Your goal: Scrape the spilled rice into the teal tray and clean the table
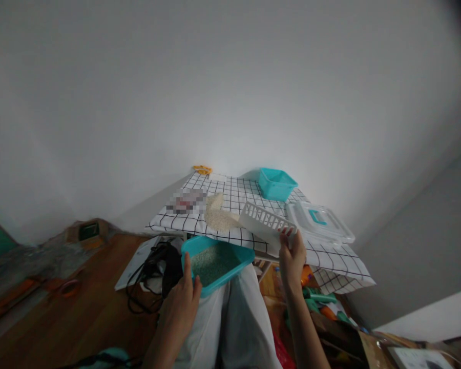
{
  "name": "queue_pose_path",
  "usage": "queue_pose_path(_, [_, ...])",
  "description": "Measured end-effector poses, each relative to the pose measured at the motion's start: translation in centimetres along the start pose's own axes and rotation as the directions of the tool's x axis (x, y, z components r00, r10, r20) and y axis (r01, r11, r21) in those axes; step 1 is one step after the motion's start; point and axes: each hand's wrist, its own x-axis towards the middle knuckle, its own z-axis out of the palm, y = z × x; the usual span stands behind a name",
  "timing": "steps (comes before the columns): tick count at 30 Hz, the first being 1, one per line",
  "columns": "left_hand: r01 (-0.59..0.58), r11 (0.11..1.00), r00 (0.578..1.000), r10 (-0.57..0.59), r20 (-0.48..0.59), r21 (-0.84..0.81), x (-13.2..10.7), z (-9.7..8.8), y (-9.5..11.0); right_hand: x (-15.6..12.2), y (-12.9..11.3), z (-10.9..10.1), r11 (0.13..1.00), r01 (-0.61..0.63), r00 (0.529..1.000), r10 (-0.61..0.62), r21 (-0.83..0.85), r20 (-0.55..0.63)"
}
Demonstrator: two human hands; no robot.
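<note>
My right hand [292,253] grips the near right end of a white slotted plastic basket [263,223], which is tilted on the table. The basket's left end meets a spread heap of pale, rice-like grains [221,219] on the checked cloth [236,189]. Below the table's front edge, a teal plastic bin [230,274] with similar grains in it sits tilted over my lap. My left hand [186,287] holds the bin at its near left corner, index finger along the side and thumb by the rim. Its other fingers are hidden.
A second teal bin [277,185] stands at the back right of the table. A clear lid with a teal handle [318,219] lies at right. A blurred-out packet [186,201] and a yellow item [203,169] are at left. Black cables [155,277] lie below left.
</note>
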Motion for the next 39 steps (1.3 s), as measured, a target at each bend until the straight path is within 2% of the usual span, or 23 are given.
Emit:
queue_pose_path(10, [-0.034,0.999,0.999,0.035,-0.015,0.032,0.1,0.3,-0.4,-1.3,-0.8,-0.2,0.995,-0.045,0.998,0.041,0.09,0.047])
queue_pose_path(16, [-0.014,0.999,1.0,0.014,0.001,0.039,0.1,0.3,-0.3,-1.4,-0.7,-0.5,0.987,-0.091,0.994,0.081,0.131,0.078])
queue_pose_path(22, [-0.022,0.999,1.0,0.023,-0.019,0.04,-0.1,0.1,-0.4,0.2,0.8,-1.4,0.994,-0.079,0.991,0.086,0.072,-0.099])
queue_pose_path(25, [-0.026,0.999,0.999,0.027,-0.025,0.034,-0.1,0.0,-0.5,1.1,1.2,-1.7,0.998,-0.064,0.989,0.063,-0.001,-0.133])
queue_pose_path(32, [-0.029,0.999,0.999,0.03,-0.039,0.034,0.0,0.3,-0.6,1.7,1.2,-0.6,0.998,-0.017,0.996,0.011,-0.068,-0.084])
queue_pose_path(39, [-0.008,0.997,0.999,0.011,-0.039,0.074,0.0,0.4,-0.6,0.9,0.1,0.0,1.0,0.008,1.0,-0.008,-0.02,0.009])
